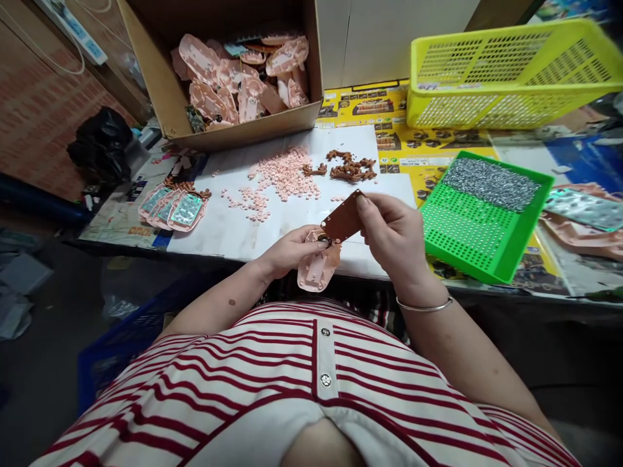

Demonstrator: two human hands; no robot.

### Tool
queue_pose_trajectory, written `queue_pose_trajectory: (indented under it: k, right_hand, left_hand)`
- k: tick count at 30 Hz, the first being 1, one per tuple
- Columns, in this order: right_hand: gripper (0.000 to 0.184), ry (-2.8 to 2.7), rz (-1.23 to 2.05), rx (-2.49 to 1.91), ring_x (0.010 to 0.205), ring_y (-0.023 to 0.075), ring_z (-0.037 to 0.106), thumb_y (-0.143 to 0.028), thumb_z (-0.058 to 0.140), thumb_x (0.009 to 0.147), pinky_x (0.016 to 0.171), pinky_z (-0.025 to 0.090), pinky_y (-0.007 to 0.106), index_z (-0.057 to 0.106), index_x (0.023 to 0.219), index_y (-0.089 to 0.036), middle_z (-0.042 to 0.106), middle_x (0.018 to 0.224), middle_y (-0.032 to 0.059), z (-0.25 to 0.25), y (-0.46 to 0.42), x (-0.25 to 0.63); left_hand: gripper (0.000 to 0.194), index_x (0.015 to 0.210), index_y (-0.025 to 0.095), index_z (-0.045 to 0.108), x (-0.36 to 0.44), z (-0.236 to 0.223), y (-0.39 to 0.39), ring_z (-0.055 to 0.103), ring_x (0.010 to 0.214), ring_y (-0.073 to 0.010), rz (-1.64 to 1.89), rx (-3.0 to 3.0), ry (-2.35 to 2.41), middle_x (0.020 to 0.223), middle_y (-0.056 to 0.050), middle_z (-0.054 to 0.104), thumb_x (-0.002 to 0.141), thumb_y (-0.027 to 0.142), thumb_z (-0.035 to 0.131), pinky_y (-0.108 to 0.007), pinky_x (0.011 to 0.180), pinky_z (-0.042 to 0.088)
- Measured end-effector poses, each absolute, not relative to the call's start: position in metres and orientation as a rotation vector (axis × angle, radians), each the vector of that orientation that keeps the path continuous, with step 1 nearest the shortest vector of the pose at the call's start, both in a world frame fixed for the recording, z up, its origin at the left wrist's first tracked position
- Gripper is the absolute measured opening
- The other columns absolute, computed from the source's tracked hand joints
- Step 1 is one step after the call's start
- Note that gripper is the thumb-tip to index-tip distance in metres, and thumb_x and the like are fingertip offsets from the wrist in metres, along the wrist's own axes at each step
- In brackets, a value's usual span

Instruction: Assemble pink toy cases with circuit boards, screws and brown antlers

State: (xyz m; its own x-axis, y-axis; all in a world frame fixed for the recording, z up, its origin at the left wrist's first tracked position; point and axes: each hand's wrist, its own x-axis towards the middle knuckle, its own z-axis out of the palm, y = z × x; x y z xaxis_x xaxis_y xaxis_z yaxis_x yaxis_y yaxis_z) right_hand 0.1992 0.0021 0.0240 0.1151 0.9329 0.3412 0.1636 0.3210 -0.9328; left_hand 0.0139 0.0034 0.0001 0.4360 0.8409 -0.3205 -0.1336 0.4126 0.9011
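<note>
A: What's in the hands?

B: A pink plastic shell (316, 271), just past the bench's near edge, in front of the striped shirt (272, 357). It's smooth and rounded, with raised ribs and a dark round part near its top. The left hand (291, 250) is closed round its upper end, thumb across the top

A: And the right hand (392, 227)?

B: Thumb and fingers pinched together on a thin brown board (343, 219), flat, with small holes near the edges. It's tilted above the shell; I can't tell whether they touch

A: What lies on the bench (117, 227)?

B: White sheeting, with small pink pieces (287, 172) scattered beside knobbly brown pieces (353, 167). Shells with shiny green panels (185, 211) overlap at the left. At the right, shiny metal bits (491, 185) fill the far part of a perforated green tray (525, 240)

A: Further out?

B: A cardboard box (248, 126) heaped with pink shells (219, 78), a slatted yellow basket (491, 107) on glossy printed sheeting, a crumpled black bag (100, 143), and a reddish brick wall (39, 78) beyond the bench's left end
</note>
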Motion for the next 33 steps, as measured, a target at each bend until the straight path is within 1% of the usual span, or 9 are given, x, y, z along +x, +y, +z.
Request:
queue_pose_trajectory:
  k: [2,4,7,12,17,22,28,30,33]
  right_hand:
    - [0.043,-1.305,0.837,-1.114,0.043,0.0098,0.042,-0.051,0.067,0.089,0.044,0.036,0.026,0.066,0.123,-0.024,0.048,0.053,-0.0069,0.019,0.004,0.198]
    - [0.045,-1.31,0.902,-1.104,0.042,0.0101,0.042,-0.047,0.068,0.089,0.043,0.036,0.026,0.06,0.13,-0.029,0.049,0.056,-0.007,0.015,0.005,0.198]
    - [0.036,-1.362,1.018,-1.084,0.045,0.0104,0.048,-0.052,0.067,0.089,0.044,0.042,0.027,0.063,0.116,-0.028,0.053,0.062,-0.0046,0.015,0.005,0.2]
    - [0.05,-1.378,1.133,-1.051,0.053,0.0111,0.056,-0.064,0.074,0.08,0.05,0.049,0.027,0.06,0.11,-0.026,0.057,0.068,-0.0037,0.019,0.005,0.206]
    - [0.056,-1.319,1.217,-1.045,0.048,0.008,0.054,-0.065,0.079,0.074,0.046,0.047,0.023,0.06,0.107,-0.024,0.058,0.067,-0.0052,0.02,0.005,0.205]
    - [0.056,-1.31,1.229,-0.997,0.048,0.0075,0.056,-0.065,0.08,0.073,0.045,0.049,0.022,0.06,0.106,-0.024,0.059,0.066,-0.0061,0.021,0.004,0.203]
    - [0.063,-1.384,1.279,-0.887,0.071,0.0149,0.07,-0.059,0.088,0.066,0.065,0.059,0.028,0.057,0.11,-0.026,0.069,0.076,-0.0027,0.024,0.001,0.21]
    - [0.057,-1.415,1.2,-0.915,0.069,0.0141,0.067,-0.06,0.086,0.068,0.064,0.056,0.029,0.06,0.104,-0.025,0.067,0.075,-0.0021,0.022,0.001,0.213]
    - [0.039,-1.495,0.852,-1.081,0.056,0.011,0.051,-0.057,0.081,0.076,0.054,0.044,0.028,0.068,0.091,-0.024,0.055,0.062,-0.004,0.019,0.003,0.217]
  left_hand:
    - [0.043,0.099,0.014,0.07,0.013,0.0,0.004,0.062,0.082,-0.0146,0.727,0.934,0.888,0.091,-0.003,0.07,0.063,0.029,0.088,-0.027,0.077,0.047]
    - [0.041,0.099,0.014,0.071,0.012,0.001,0.004,0.063,0.082,-0.0151,0.713,0.925,0.883,0.091,-0.003,0.07,0.063,0.027,0.087,-0.027,0.077,0.047]
    - [0.039,0.1,0.014,0.071,0.012,0.003,0.004,0.064,0.083,-0.016,0.683,0.932,0.869,0.092,-0.004,0.071,0.066,0.027,0.085,-0.028,0.079,0.049]
    - [0.042,0.104,0.014,0.072,0.011,0.004,0.003,0.065,0.089,-0.0181,0.666,0.98,0.854,0.099,-0.006,0.072,0.068,0.03,0.087,-0.03,0.085,0.049]
    - [0.044,0.103,0.014,0.072,0.011,0.0,0.004,0.066,0.089,-0.0183,0.659,1.021,0.879,0.1,-0.008,0.072,0.067,0.034,0.089,-0.03,0.085,0.05]
    - [0.043,0.105,0.014,0.07,0.011,-0.002,0.004,0.065,0.083,-0.0159,0.699,1.052,0.945,0.097,-0.006,0.072,0.07,0.033,0.086,-0.026,0.078,0.049]
    - [0.042,0.107,0.015,0.072,0.011,0.0,0.003,0.064,0.079,-0.0146,0.672,1.056,0.984,0.092,-0.004,0.072,0.066,0.022,0.082,-0.024,0.073,0.047]
    - [0.038,0.102,0.013,0.073,0.011,-0.001,0.003,0.064,0.078,-0.015,0.665,1.048,0.986,0.089,-0.005,0.072,0.065,0.02,0.08,-0.024,0.072,0.047]
    - [0.034,0.097,0.012,0.075,0.012,-0.002,0.003,0.065,0.076,-0.0166,0.643,1.018,0.945,0.088,-0.006,0.074,0.064,0.021,0.078,-0.026,0.072,0.048]
